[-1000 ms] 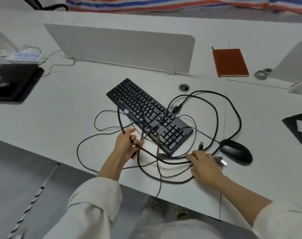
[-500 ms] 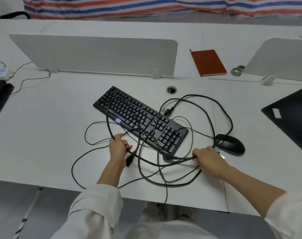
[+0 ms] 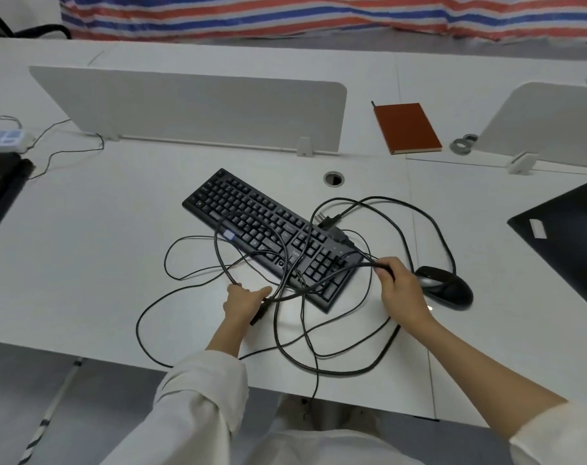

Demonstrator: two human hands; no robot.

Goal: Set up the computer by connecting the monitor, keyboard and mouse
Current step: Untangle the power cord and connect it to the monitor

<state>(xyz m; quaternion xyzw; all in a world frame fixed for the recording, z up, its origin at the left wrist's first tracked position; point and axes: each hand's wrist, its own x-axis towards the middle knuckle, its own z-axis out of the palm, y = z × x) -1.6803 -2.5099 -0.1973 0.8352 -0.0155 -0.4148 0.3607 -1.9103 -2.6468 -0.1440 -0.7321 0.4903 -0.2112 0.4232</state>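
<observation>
A black keyboard [image 3: 268,236] lies slanted on the white desk [image 3: 101,246], with a tangle of black cables [image 3: 335,367] looped over and around it. A black mouse [image 3: 448,287] sits to the right of the keyboard. My left hand [image 3: 243,302] grips a cable and a dark plug just below the keyboard's near edge. My right hand [image 3: 399,290] holds a thick black cable raised over the keyboard's right end, beside the mouse. A power plug [image 3: 327,220] rests on the keyboard's far right corner.
A white divider panel [image 3: 191,112] stands behind the keyboard, with a cable hole [image 3: 333,179] in front of it. An orange notebook [image 3: 406,127] and tape rolls [image 3: 463,145] lie at the back right. A dark flat panel [image 3: 567,236] sits at right, a power strip [image 3: 3,138] at far left.
My right hand has lifted from the desk near the mouse and pulled a thick cable up over the keyboard's right end. My left hand stays gripping its cable.
</observation>
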